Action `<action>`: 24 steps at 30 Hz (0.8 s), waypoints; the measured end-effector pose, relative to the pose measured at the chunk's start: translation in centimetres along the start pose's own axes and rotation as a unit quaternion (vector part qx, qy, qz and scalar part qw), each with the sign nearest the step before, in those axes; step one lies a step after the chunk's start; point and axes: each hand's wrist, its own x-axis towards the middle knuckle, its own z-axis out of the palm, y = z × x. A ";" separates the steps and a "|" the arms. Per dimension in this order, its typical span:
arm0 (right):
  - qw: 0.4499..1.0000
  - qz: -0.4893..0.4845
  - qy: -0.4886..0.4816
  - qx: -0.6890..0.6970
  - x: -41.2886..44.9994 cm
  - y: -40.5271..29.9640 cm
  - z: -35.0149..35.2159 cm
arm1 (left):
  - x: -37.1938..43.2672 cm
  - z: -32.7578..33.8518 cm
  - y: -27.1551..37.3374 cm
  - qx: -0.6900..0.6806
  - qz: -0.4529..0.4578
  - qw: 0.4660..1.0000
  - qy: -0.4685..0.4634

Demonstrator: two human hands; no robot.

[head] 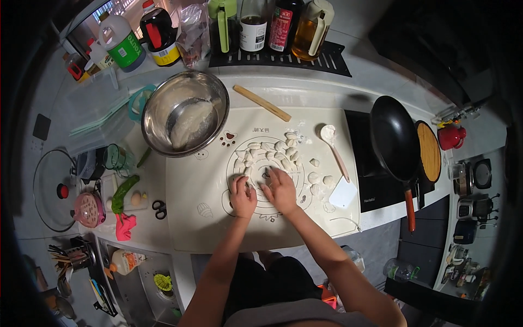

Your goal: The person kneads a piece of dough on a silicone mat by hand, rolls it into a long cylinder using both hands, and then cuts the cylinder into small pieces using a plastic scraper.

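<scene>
Over the printed circles of a cream silicone kneading mat [196,233], my left hand [244,197] touches or nearly touches the end of a curve of small dough pieces [253,146]. My right hand [280,191] is beside it, fingers spread low over the circle's middle; whether either hand holds dough is hidden. More dough pieces [313,177] lie right of my right hand. A white dough scraper [343,192] and a spoon with flour [328,133] rest at the mat's right. A steel bowl [186,148] with a large dough lump [192,122] stands at the upper left.
A wooden stick [262,103] lies behind the circles. A black wok [394,139] is on the cooktop at right. Black scissors [159,209], a green pepper [124,194] and a glass lid [55,190] are at left, above a sink [151,302]. Bottles [253,30] line the back.
</scene>
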 end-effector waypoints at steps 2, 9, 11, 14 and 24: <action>0.992 -0.069 0.030 -0.097 1.1 -0.1 1.8 | -0.1 0.2 0.1 -0.004 0.002 1.000 -0.004; 0.983 -0.083 -0.114 -0.121 2.6 0.7 3.9 | -0.4 0.4 -1.3 -0.045 -0.017 0.999 0.004; 0.992 -0.082 -0.097 0.004 2.3 1.4 2.7 | -0.5 0.3 -1.8 -0.098 -0.055 0.994 0.005; 0.983 -0.039 0.060 0.170 0.8 0.9 0.1 | 0.5 0.0 -1.7 -0.068 -0.110 0.991 0.045; 0.993 0.010 0.103 -0.050 -5.6 6.0 -5.1 | -0.2 3.5 3.5 -0.016 -0.038 0.986 -0.160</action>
